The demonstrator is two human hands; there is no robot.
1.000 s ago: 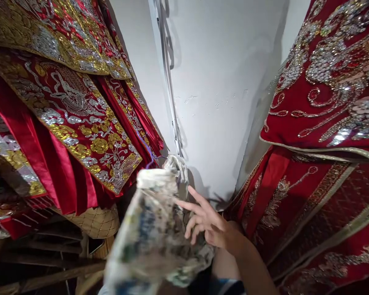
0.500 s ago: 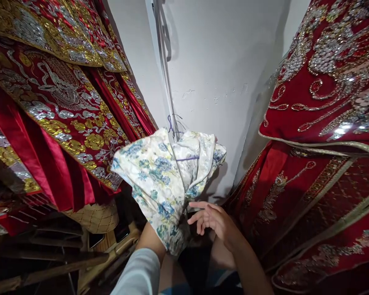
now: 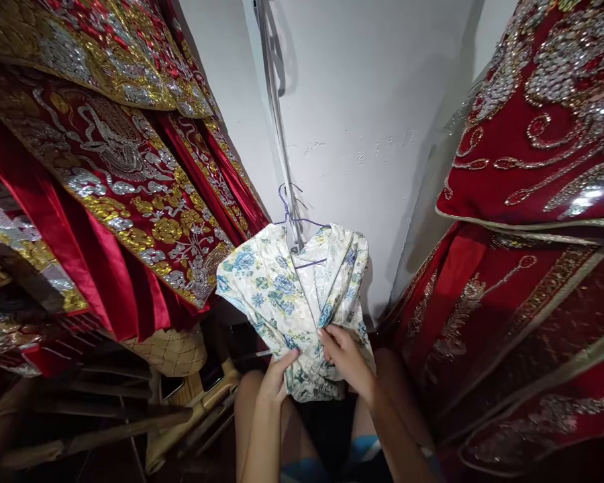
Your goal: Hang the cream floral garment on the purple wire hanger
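Observation:
A white blouse (image 3: 282, 285) with blue and green flowers hangs on a thin purple hanger (image 3: 286, 213) in front of me. Its front edges cross into a V-neck, and the waist is gathered near the bottom. My left hand (image 3: 278, 374) grips the lower left side, thumb on the front and the other fingers behind the cloth. At the crossing of the V, my right hand (image 3: 343, 354) pinches the front edge between thumb and fingers.
Red garments with gold and silver embroidery (image 3: 131, 161) hang at the left. On the right is a beaded red garment (image 3: 533, 174). A metal pole (image 3: 276, 107) stands by the white wall (image 3: 352, 80). Bamboo furniture (image 3: 181, 416) sits low at the left.
My left hand has come out from under the blouse and now holds its lower left side. My right hand, open before, has closed on the front edge. The blouse hangs straighter.

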